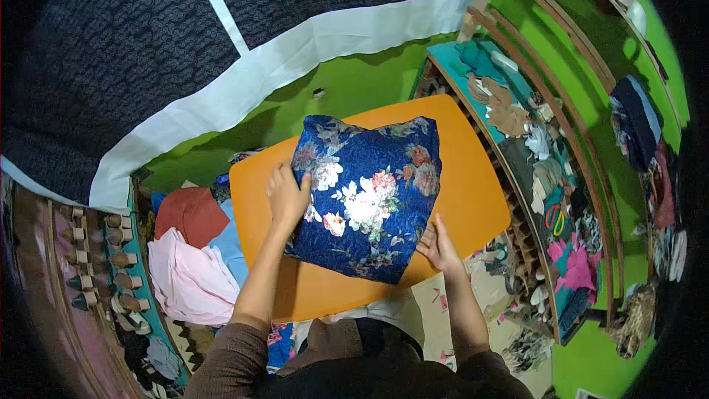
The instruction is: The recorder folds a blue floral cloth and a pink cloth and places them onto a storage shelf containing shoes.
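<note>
A dark blue cushion (354, 192) printed with white and pink flowers is above the orange tabletop (476, 170), its upper edge dipping between two corners. At its left side my left hand (288, 198) grips the edge, with the thumb lying toward the front cloth. Lower down on the opposite side, my right hand (439, 245) holds the edge near the bottom right corner, its thumb pointing up and some fingers hidden by the cushion. The cushion's underside cannot be seen.
Left of the table lie pink cloth (192, 281) and rust-red cloth (190, 218). Shoes stand on the left shelf (125, 281). A teal-topped shelf (458, 77) on the right carries fabric scraps and green-and-red handled scissors (555, 219). Dark patterned curtain (148, 52) hangs behind.
</note>
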A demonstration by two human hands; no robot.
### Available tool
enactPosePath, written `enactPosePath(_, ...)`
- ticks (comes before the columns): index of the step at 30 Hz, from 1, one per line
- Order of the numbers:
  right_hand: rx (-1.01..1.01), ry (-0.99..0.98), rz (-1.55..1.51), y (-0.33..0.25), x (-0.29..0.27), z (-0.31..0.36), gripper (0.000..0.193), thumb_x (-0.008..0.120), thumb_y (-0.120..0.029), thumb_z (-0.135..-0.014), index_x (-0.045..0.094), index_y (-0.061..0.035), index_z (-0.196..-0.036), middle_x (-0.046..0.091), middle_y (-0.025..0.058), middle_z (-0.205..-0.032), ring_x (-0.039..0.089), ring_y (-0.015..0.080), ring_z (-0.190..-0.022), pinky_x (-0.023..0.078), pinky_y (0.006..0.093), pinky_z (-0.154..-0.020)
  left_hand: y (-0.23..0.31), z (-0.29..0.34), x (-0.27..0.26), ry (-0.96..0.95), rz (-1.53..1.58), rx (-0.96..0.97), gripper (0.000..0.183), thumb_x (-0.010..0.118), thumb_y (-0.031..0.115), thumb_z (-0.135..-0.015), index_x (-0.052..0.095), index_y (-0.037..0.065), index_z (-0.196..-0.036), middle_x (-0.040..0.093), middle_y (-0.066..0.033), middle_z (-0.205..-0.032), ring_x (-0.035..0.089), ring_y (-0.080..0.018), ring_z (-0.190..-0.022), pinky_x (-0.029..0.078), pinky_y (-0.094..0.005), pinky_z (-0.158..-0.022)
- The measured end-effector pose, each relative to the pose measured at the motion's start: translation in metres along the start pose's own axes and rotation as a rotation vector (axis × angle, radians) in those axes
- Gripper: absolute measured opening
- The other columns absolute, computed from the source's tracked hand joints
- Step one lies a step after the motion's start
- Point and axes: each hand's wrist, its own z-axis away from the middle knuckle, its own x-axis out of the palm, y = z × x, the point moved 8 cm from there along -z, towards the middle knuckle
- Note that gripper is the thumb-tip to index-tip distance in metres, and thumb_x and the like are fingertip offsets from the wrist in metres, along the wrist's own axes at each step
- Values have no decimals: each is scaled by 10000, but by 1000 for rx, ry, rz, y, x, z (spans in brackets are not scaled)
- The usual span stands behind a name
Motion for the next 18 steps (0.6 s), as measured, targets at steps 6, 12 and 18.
enactPosePath(6, -69, -229, -314, -29, -18, -53, 894, 359, -689, -795, 223, -7, -1356, 421, 148, -1287, 386, 251, -1200, 272, 391, -1019, 117, 42, 21, -39, 89, 265, 583, 558, 401, -780, 436, 56, -1233, 357, -206, -1295, 293, -384, -1230, 170, -560, -1005)
enactPosePath(12, 109, -474, -236, -42, 22, -65, 828, 343, -683, -803, 285, -71, -1358, 377, 137, -1346, 394, 262, -1207, 290, 431, -1015, 135, 59, 59, -102, -189, 360, 652, 492, 534, -785, 426, 131, -1294, 294, -212, -1368, 231, -444, -1257, 139, -606, -995)
enactPosePath(18, -329, -111, 939, -164, 0, -78, 618, 470, -426, -884, 368, 36, -1281, 418, 175, -1302, 461, 274, -1148, 350, 341, -966, 137, 57, 49, -89, -218, 250, 661, 499, 548, -773, 444, 115, -1270, 322, -230, -1334, 246, -438, -1248, 158, -603, -987)
